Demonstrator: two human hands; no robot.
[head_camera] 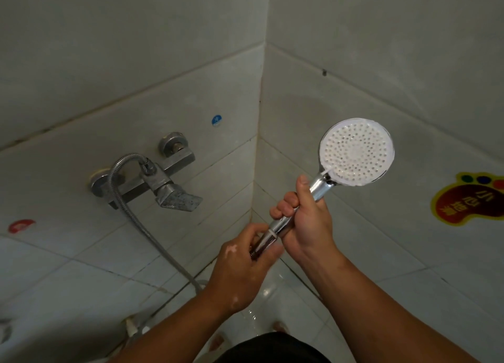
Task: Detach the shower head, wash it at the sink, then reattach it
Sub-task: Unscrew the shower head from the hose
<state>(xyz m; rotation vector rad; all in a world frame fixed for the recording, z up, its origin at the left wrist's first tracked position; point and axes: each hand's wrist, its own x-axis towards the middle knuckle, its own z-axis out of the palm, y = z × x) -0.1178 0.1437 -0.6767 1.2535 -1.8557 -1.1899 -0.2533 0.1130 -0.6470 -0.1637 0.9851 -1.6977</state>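
The shower head has a round white perforated face and a chrome handle, and it points up and to the right in front of the tiled corner. My right hand grips the chrome handle just below the face. My left hand grips the dark nut at the handle's lower end, where the hose joins. The metal hose loops from the wall mixer tap down towards my left wrist, where its end is hidden.
The chrome mixer tap with its flat lever is fixed on the left tiled wall. A red and yellow foot-shaped sticker is on the right wall. Wet white floor tiles lie below, between my forearms.
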